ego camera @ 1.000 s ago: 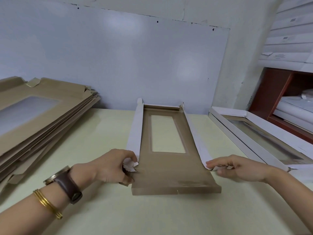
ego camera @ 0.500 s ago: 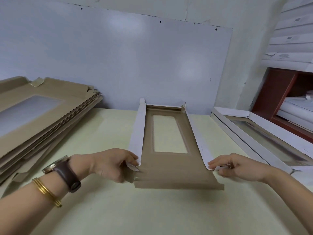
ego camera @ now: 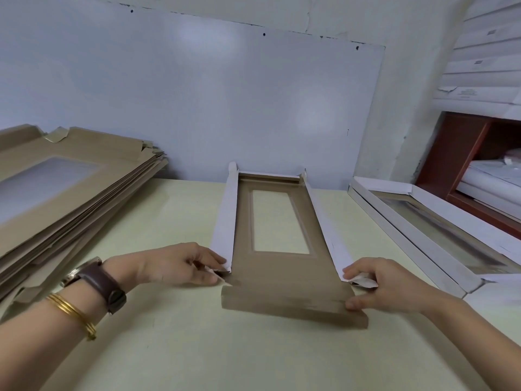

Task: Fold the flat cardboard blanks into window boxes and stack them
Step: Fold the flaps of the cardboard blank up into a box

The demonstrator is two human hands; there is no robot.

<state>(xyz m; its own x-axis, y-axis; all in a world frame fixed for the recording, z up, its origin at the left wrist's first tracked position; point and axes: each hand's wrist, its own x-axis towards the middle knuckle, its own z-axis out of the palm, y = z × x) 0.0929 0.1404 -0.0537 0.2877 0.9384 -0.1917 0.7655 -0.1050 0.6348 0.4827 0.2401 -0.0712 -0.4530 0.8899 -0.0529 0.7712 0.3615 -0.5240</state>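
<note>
The right hand point(ego camera: 392, 286) is shifting from pinching only the white corner tab to also pressing its thumb onto the brown near flap point(ego camera: 293, 306) of the cardboard blank point(ego camera: 282, 275). The left hand point(ego camera: 180, 263) is tucking its corner tab lower, toward the worktop point(ego camera: 174, 348).

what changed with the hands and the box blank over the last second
Little moved. The right hand has shifted its thumb down onto the near end flap, its fingers still pinching the right corner tab. The left hand keeps its pinch on the left corner tab. The box blank stays on the table with both side walls raised; the flat stack and the finished box are unchanged.
</note>
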